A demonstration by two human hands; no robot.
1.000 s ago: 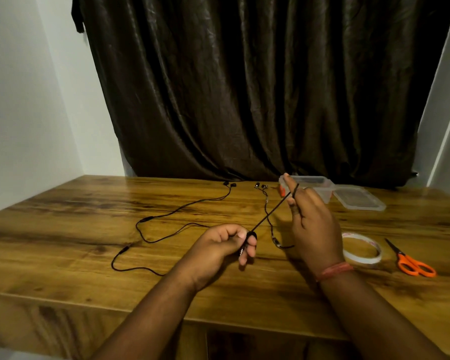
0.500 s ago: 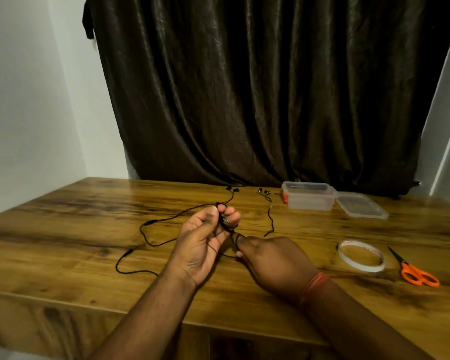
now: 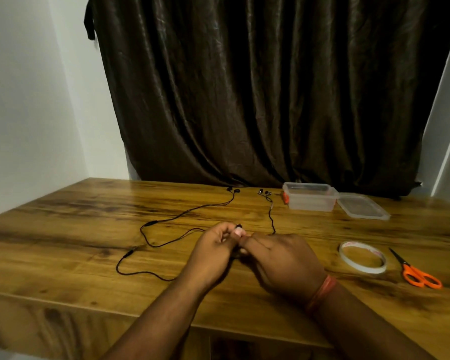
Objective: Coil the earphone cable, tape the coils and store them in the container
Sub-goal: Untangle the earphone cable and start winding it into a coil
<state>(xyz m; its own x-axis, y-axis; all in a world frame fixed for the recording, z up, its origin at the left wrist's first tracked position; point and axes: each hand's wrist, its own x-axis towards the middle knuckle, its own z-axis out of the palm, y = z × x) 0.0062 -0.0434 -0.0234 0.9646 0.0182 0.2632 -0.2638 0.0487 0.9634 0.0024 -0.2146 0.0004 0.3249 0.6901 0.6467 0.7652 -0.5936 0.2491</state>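
Right now the cable (image 3: 272, 219) trails across the counter (image 3: 63, 229) into both hands: left hand (image 3: 213, 249) fingers pinch its end as an anchor, right hand (image 3: 278, 258) curls around it, apparently winding. Container (image 3: 309, 201), tape (image 3: 363, 258) and scissors (image 3: 418, 274) sit handy rightward.

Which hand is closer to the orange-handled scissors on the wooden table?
The right hand. It sits just left of the white tape roll, which lies beside the orange-handled scissors. The left hand is farther away, on the right hand's other side.
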